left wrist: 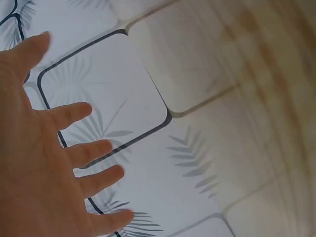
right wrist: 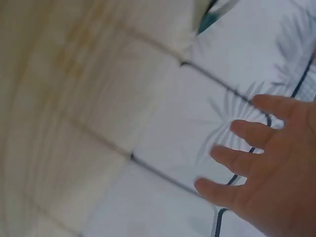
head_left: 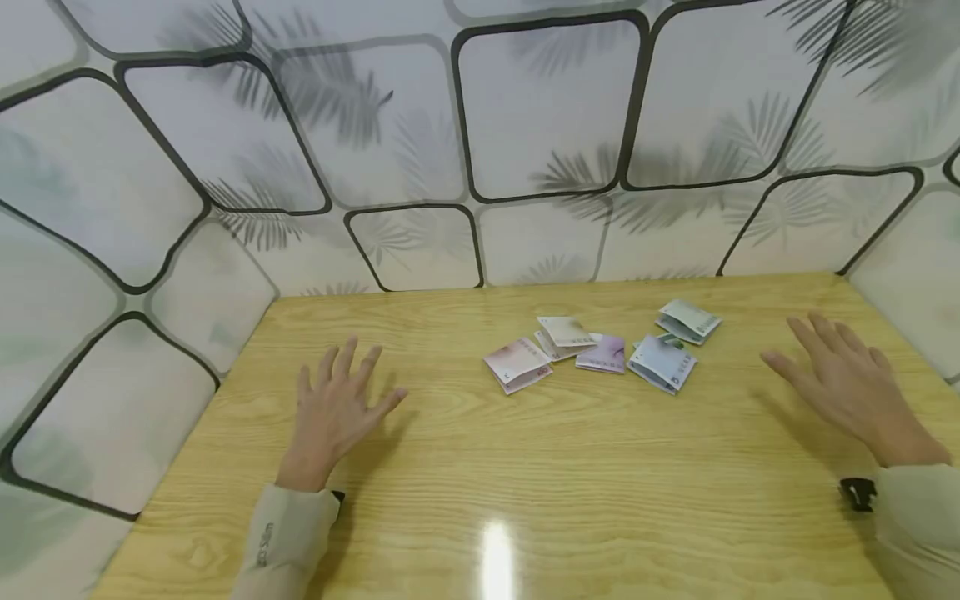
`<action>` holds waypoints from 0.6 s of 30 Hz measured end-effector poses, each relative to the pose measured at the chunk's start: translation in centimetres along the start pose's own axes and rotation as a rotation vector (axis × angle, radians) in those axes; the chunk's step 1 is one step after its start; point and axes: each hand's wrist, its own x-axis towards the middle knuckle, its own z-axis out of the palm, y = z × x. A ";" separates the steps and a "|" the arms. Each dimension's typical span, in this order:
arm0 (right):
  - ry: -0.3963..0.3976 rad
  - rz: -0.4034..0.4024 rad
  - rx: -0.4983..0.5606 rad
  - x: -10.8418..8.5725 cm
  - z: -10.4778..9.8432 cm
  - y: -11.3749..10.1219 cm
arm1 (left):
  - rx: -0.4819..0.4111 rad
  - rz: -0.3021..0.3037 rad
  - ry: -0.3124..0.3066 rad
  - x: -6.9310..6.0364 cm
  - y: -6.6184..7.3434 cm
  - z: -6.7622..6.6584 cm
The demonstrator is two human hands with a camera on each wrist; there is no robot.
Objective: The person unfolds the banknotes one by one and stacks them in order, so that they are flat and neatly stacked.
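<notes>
Several folded banknotes lie in a loose group toward the back of the wooden table in the head view. From left to right they are a reddish banknote [head_left: 519, 364], a tan one [head_left: 566, 332], a purple one [head_left: 602, 354], a blue one [head_left: 663, 364] with a green banknote [head_left: 671, 340] partly hidden behind it, and a pale grey-green one [head_left: 688, 321]. My left hand [head_left: 333, 408] hovers left of them with fingers spread, holding nothing. On the other side, my right hand [head_left: 847, 383] is also spread above the table, apart from the notes. Both wrist views show empty palms.
The light wooden table [head_left: 450, 467] reaches back to a patterned wall [head_left: 540, 242] with palm leaves and dark rounded outlines. Walls stand at both sides too. A bright light reflection lies near the table's front.
</notes>
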 end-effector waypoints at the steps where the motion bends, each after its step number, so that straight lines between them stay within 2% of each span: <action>1: 0.015 -0.014 0.045 0.1 0.0 -0.5 | -0.010 0.006 0.000 0.0 0.1 0.0; 4: 0.067 -0.028 0.188 0.7 -0.2 -2.4 | -0.043 0.038 0.008 0.4 0.7 0.1; 6: 0.069 -0.018 0.290 1.1 -0.4 -3.5 | -0.076 0.053 0.007 0.8 1.1 0.1; 8: 0.037 0.004 0.421 1.5 -0.5 -4.5 | -0.109 0.056 -0.005 1.2 1.6 0.1; 12: -0.068 0.044 0.686 2.3 -0.3 -6.2 | -0.182 0.031 -0.073 2.3 2.4 0.0; 15: -0.119 0.069 0.785 2.7 -0.1 -7.1 | -0.226 0.025 -0.118 3.0 2.8 0.0; 18: -0.157 0.086 0.835 2.9 0.2 -7.8 | -0.266 0.023 -0.148 3.5 3.2 0.0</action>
